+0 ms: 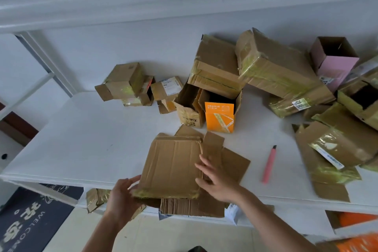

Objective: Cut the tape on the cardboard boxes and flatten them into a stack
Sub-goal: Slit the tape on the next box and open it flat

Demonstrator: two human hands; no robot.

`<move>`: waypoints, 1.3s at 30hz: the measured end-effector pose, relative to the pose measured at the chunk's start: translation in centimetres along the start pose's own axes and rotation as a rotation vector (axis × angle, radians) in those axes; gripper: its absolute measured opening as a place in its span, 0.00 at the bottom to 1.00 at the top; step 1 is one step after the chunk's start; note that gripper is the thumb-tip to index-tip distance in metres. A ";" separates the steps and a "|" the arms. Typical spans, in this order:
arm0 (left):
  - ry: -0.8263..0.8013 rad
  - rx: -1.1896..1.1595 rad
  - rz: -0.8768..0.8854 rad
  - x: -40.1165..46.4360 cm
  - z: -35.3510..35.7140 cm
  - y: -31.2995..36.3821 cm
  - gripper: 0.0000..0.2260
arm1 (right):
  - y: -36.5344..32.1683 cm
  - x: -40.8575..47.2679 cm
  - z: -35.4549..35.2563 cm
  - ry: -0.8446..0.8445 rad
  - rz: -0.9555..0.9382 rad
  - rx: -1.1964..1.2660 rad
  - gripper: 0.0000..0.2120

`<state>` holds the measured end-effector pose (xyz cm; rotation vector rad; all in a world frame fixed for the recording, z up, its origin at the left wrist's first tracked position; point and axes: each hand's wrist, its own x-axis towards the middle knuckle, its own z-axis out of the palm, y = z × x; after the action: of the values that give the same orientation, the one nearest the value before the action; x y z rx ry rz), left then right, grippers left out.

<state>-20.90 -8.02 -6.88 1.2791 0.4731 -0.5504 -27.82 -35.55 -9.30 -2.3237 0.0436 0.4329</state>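
Note:
A flattened brown cardboard box point(173, 161) lies on top of a stack of flattened cardboard point(231, 165) at the front edge of the white table point(92, 139). My left hand point(122, 194) grips the flattened box at its near left corner. My right hand point(214, 180) rests on its right edge, fingers spread. A pink box cutter point(269, 164) lies on the table to the right of the stack, untouched. Several taped, unflattened boxes point(272, 67) stand behind.
Small boxes point(124, 84) sit at the back left, an open box holding an orange carton point(219, 116) in the middle, and a pile of boxes point(337, 143) on the right. A crumpled cardboard piece point(96, 198) hangs below the table's front. A dark mat point(30, 217) covers the floor.

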 end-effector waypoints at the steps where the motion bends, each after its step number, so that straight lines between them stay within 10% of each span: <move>1: 0.024 0.085 -0.023 0.0 0.3 0.3 0.16 | 0.3 0.4 0.9 -0.024 0.004 -0.100 0.42; 9: 0.042 0.790 -0.031 4.0 -0.5 0.9 0.10 | 1.2 1.9 5.4 0.016 0.043 -0.435 0.48; 22: -0.140 0.845 0.267 7.2 4.5 7.0 0.03 | -0.1 0.8 4.3 0.574 0.162 -0.373 0.27; 30: -0.054 1.321 0.305 10.6 6.4 3.2 0.21 | 2.6 2.5 4.8 0.334 0.319 -0.416 0.44; 39: 0.322 0.993 0.050 9.2 7.4 1.1 0.38 | 0.5 2.5 3.6 0.151 0.465 -0.422 0.37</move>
<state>-12.86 -16.09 -10.01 2.3467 0.4379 -0.5527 -26.59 -33.13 -12.83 -2.7585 0.6304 0.5318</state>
